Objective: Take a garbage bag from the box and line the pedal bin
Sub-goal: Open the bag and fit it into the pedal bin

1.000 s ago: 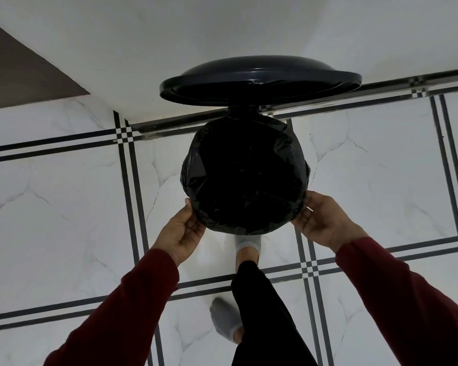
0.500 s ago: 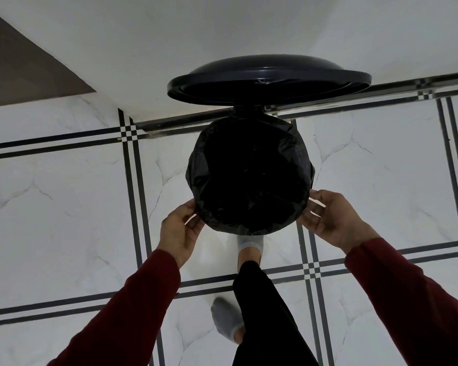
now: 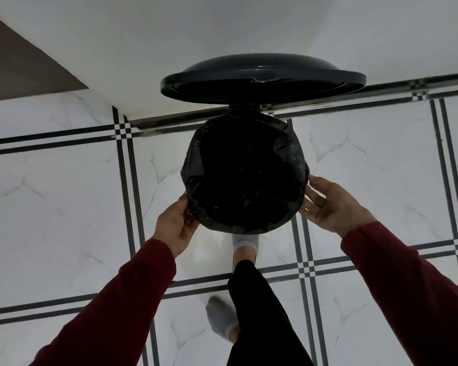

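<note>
Black plastic of the garbage bag covers the whole mouth of the pedal bin, and its edge is folded down over the rim all around, with wrinkles on the far right side. The lid stands open above it, near the white wall. A foot in a grey sock is just in front of the bin, probably on the pedal, though the pedal itself is hidden.

The left hand touches the folded edge at the lower left; its fingers are curled at the bag, but I cannot tell if they really pinch the plastic. The right hand is beside the lower right of the rim with fingers spread and loose, grasping nothing.

I judge the lining is almost finished, only smoothing remains. The risk now is small but real: if the foot leaves the pedal early, the lid may fall on the hands. If the left hand pulls the edge too strongly, the thin plastic may tear or slip off the opposite side into the bin.
</note>
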A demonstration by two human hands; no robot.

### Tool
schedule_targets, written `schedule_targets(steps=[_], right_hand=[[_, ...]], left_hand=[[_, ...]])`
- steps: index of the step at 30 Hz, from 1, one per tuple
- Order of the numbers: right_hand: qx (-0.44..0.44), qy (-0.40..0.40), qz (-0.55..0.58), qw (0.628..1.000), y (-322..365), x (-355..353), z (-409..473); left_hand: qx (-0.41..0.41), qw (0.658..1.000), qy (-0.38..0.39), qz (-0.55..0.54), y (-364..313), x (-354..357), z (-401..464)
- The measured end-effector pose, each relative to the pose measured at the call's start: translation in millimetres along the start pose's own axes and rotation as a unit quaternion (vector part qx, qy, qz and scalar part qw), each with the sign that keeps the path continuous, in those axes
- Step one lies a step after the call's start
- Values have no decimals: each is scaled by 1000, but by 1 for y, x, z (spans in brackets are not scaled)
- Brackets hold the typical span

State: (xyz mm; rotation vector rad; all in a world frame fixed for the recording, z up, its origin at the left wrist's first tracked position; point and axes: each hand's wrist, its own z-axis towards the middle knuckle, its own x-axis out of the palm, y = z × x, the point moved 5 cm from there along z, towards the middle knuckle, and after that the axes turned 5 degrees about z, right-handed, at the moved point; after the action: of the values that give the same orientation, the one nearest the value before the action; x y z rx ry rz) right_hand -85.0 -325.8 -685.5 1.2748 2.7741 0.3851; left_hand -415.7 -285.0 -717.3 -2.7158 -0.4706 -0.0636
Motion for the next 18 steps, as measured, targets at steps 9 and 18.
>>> schedule_targets(steps=[9, 18], right_hand=[[-68, -1, 6, 998, 1, 1, 1], [-75, -19, -64, 995, 14, 5, -1]], left_hand=[[106, 990, 40, 86, -12, -10, 2], [74, 994, 70, 42, -19, -10, -5]])
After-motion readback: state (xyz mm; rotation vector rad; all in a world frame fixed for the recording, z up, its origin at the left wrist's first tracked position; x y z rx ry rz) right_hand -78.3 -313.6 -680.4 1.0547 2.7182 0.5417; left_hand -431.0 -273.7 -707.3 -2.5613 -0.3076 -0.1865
